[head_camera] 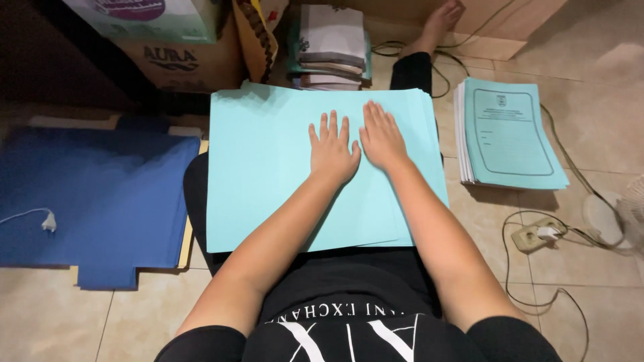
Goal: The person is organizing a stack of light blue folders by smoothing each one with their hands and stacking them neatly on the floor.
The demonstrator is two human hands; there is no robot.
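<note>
Hands flat, fingers spread, grasping nothing: left hand (pixel 331 149) and right hand (pixel 381 135) side by side, thumbs seemingly touching, pressing light-blue paper sheets (pixel 268 181) on lap. Printed booklet stack (pixel 511 134) on floor, right.

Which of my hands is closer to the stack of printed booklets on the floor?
Right. Your right hand lies flat on the light blue sheets, on the side toward the booklets. Your left hand rests beside it, farther away.
</note>
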